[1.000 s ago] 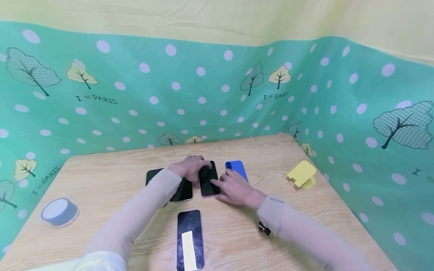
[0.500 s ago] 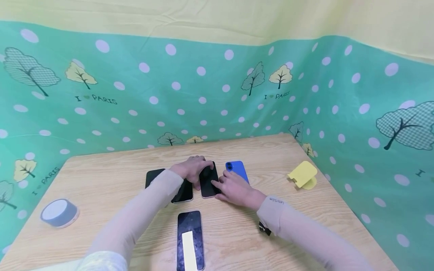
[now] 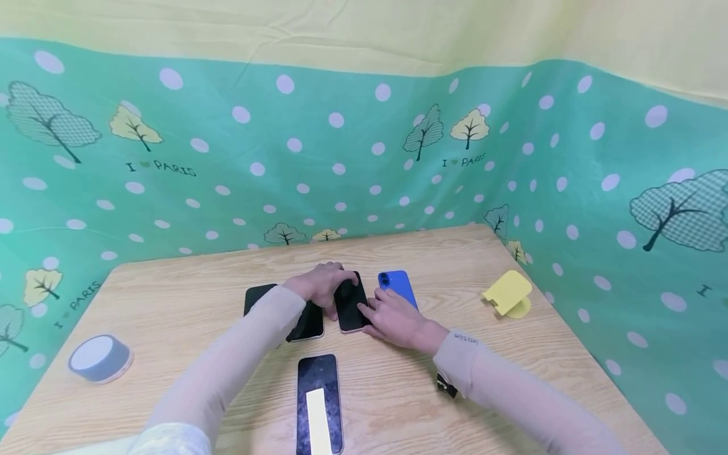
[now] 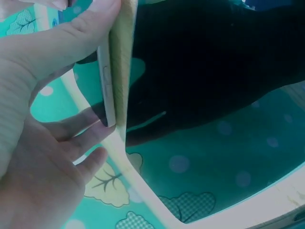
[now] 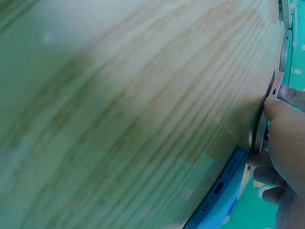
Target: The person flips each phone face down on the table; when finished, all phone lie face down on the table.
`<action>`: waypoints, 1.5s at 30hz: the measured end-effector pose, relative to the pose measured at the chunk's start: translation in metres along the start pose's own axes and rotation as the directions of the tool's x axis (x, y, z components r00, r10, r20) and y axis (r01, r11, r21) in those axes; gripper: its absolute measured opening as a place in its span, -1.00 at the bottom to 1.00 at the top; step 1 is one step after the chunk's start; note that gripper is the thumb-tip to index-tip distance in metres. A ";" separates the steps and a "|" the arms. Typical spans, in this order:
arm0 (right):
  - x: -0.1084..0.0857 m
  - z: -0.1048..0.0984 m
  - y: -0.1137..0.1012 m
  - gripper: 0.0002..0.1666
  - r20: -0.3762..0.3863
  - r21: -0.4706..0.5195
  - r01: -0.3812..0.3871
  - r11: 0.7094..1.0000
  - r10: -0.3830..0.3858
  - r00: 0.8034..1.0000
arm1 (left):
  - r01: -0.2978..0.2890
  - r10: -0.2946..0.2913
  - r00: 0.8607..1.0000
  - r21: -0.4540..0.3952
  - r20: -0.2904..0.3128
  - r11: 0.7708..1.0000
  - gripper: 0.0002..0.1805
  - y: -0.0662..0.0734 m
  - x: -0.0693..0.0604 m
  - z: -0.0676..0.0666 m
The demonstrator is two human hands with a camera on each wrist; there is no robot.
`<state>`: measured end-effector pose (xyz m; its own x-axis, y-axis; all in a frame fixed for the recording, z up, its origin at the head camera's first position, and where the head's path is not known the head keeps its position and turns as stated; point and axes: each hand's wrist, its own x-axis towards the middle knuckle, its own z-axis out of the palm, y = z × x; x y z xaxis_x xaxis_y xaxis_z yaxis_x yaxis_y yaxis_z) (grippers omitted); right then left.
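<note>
A black-screened phone [image 3: 352,308] with a pinkish rim lies between the two hands. The left hand [image 3: 323,284] grips its upper part, thumb and fingers at the edges; the left wrist view has this hand [image 4: 47,95] around the phone's thin side [image 4: 106,88]. At the lower right corner, the right hand [image 3: 398,321] holds the phone, one fingertip on the screen. In the right wrist view the right hand [image 5: 290,138] pinches the end with the port [image 5: 276,82]. A blue phone [image 3: 401,285], camera side up, lies just beyond the right hand.
Another dark phone [image 3: 309,323] is partly under the left arm, with a black one [image 3: 258,296] beside it. Nearer lies a phone with a white strip [image 3: 303,373]. A yellow stand [image 3: 508,292] is at the right, a round blue-grey object [image 3: 101,357] at the left.
The lower end of the held phone has shifted slightly to the right, along with the right hand. The left hand keeps its grip in nearly the same place.
</note>
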<state>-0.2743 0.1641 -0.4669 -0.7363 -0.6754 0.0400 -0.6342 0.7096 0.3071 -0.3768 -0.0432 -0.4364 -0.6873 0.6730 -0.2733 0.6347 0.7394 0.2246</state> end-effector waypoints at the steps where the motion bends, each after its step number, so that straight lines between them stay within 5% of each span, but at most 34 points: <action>1: 0.000 0.000 0.000 -0.36 -0.003 -0.004 0.002 1.000 -0.002 1.000 | 0.003 -0.003 1.000 -0.010 0.000 1.000 -0.05 -0.001 0.000 0.000; 6: 0.001 0.004 0.000 -0.37 -0.029 -0.031 0.016 0.999 -0.017 0.999 | -0.006 0.006 1.000 -0.014 -0.014 1.000 -0.07 -0.002 0.000 0.000; 15: 0.001 0.002 0.000 -0.43 -0.115 -0.066 0.023 0.998 -0.031 0.993 | 0.000 0.001 0.999 0.031 -0.033 1.000 0.22 0.000 -0.003 -0.001; 30: -0.001 -0.002 0.002 -0.49 -0.225 -0.110 0.016 0.994 -0.041 0.974 | -0.009 0.011 0.997 0.026 -0.082 1.000 0.06 -0.001 -0.001 0.000; 39: 0.001 -0.007 0.001 -0.43 -0.308 0.014 -0.029 0.999 0.032 0.951 | -0.051 0.048 0.983 -0.013 -0.175 0.999 -0.21 -0.003 -0.002 -0.003; 45: -0.002 -0.006 -0.002 -0.31 -0.203 0.204 -0.128 0.971 0.170 0.964 | -0.081 0.071 0.974 -0.039 -0.214 0.996 -0.30 -0.002 -0.005 -0.001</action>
<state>-0.2700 0.1624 -0.4617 -0.7699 -0.5718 0.2835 -0.5694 0.8160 0.0995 -0.3750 -0.0481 -0.4344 -0.7004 0.7119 -0.0505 0.6738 0.6829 0.2823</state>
